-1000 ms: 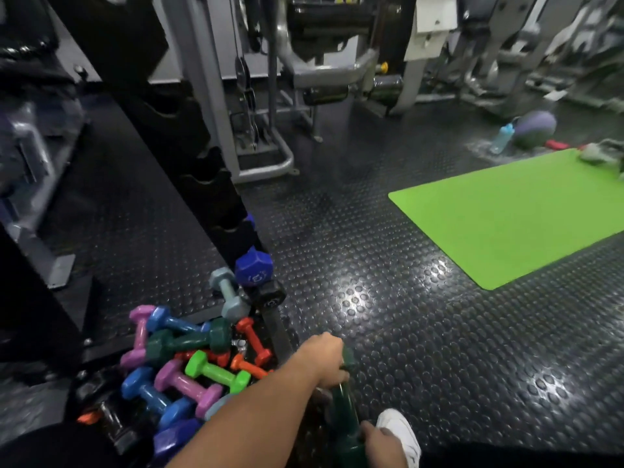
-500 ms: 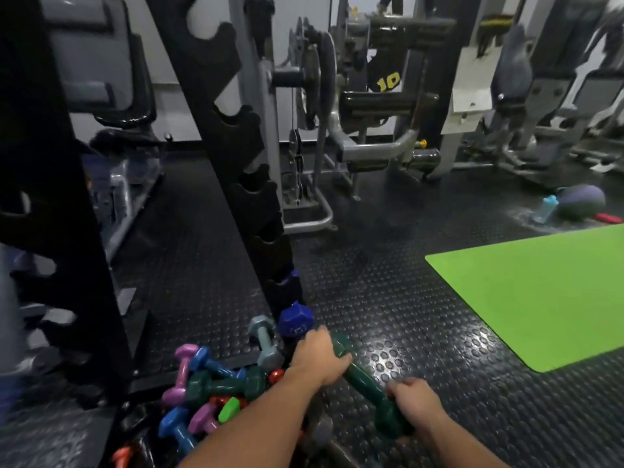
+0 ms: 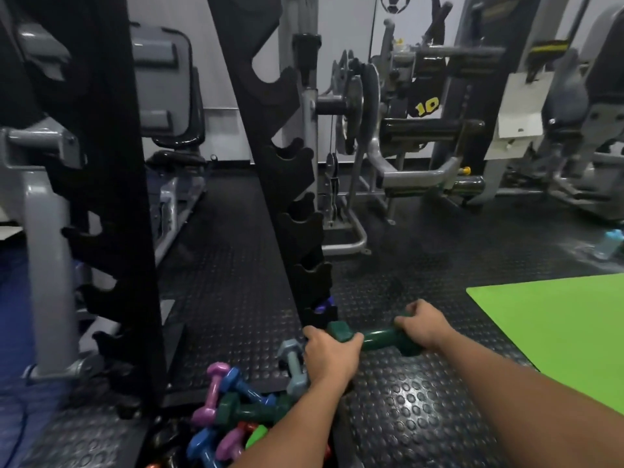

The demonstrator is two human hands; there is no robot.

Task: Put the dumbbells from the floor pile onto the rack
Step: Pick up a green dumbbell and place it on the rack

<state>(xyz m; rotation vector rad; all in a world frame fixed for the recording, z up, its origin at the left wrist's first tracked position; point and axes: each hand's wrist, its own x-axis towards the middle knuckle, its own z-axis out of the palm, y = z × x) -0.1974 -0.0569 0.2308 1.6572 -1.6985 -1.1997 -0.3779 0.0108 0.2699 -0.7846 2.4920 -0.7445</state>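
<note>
**Both hands gripping a green dumbbell beside the rack**

We are looking down at a studded black floor (image 3: 422, 410). At far left a grey machine frame (image 3: 44, 265) is standing, and next to it the rack's left post (image 3: 111, 197) is rising, dark and notched. The pile (image 3: 236, 417) of pink, blue, grey and green dumbbells is lying on the floor between the rack's two posts, low in the view. The right post (image 3: 287, 170) is leaning up and away from the pile, its cradles showing bare, with a bit of purple near its foot.

Our left hand (image 3: 329, 356) is clenching round the left head of the green dumbbell (image 3: 374, 341). We are holding it roughly level, above the floor, just right of the right post's foot. Our right hand (image 3: 422, 327) is wrapping its right head. Further right a green mat (image 3: 557, 332) is lying flat, and a blue bottle (image 3: 609, 243) is sitting beyond it.
</note>
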